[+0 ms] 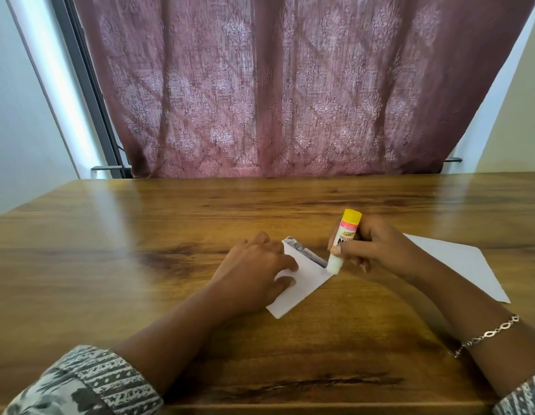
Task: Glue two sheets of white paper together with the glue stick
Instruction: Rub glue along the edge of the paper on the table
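Note:
A small white sheet of paper (302, 286) lies at the middle of the wooden table (140, 229), with a dark printed strip along its far edge. My left hand (254, 274) lies flat on it, fingers spread, pinning it down. My right hand (380, 247) grips a glue stick (344, 241) with a yellow end up; its pale tip touches the sheet's right corner. A second white sheet (470, 265) lies to the right, partly hidden under my right forearm.
A dark red patterned curtain (290, 85) hangs behind the table's far edge. A bracelet (485, 333) is on my right wrist. Patterned sleeves cover both upper forearms.

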Available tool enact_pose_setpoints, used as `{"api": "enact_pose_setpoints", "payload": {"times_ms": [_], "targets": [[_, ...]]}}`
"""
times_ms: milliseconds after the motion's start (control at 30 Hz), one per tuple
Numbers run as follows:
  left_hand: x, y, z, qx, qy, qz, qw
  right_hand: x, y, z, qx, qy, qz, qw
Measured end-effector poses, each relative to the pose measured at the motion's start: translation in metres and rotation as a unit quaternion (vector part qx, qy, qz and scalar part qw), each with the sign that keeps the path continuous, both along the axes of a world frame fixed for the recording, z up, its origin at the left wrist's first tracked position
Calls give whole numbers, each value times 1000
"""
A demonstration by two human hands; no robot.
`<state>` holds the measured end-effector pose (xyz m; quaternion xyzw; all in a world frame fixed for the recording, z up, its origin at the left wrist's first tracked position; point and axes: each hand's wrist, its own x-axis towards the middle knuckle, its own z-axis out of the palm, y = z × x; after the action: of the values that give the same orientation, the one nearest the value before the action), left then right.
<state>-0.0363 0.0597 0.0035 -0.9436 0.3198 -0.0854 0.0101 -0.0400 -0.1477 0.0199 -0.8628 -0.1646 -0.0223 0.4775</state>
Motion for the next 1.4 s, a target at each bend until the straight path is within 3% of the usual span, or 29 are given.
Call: {"api": "enact_pose_setpoints", "payload": {"times_ms": [733,900,1067,1400], "targets": [[32,-27,4,-10,-16,118,993,44,28,-4,59,-24,-146,987],[40,-19,7,-47,19,95,994,62,37,-8,41,-21,-165,985],[43,-7,7,-73,69,64,993,63,39,-16,-35,-42,-180,982],[43,-8,8,-81,72,61,992,65,37,-17,-75,-47,-186,979]]}}
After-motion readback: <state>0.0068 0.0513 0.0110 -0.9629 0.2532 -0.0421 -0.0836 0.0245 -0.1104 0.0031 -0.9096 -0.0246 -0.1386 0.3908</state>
